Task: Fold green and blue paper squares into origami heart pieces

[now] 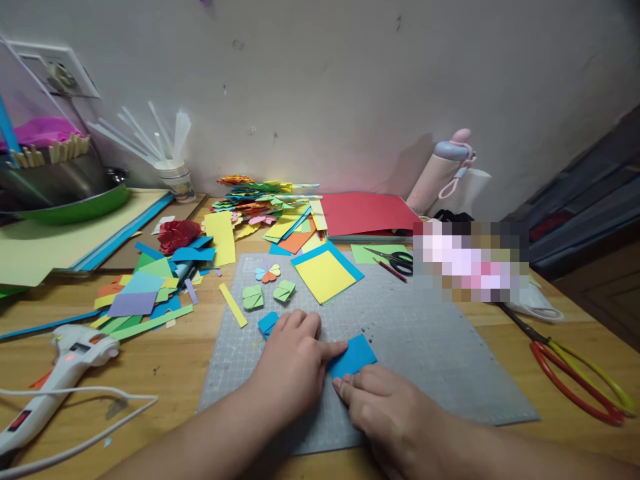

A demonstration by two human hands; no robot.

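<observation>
A small folded piece of blue paper [354, 356] lies on the grey cutting mat [415, 333]. My left hand [295, 353] presses the paper's left side with an outstretched index finger, its other fingers curled and its thumb hidden. At the near edge, my right hand [385, 400] pinches the same paper between thumb and fingers. Another folded blue piece [268, 323] is partly covered by my left hand. Just beyond lie two folded green pieces [253, 297], a multicoloured paper flower [269, 272] and a yellow strip [233, 305]. Square yellow and blue sheets [327, 275] are stacked farther back.
A white glue gun [75, 360] with its cord lies left, near paper scraps [133, 303]. Black scissors [400, 260], a red pencil [390, 269] and scissors with red and yellow handles [575, 380] are rightward. A red sheet [370, 215] and pink bottle [440, 173] stand behind.
</observation>
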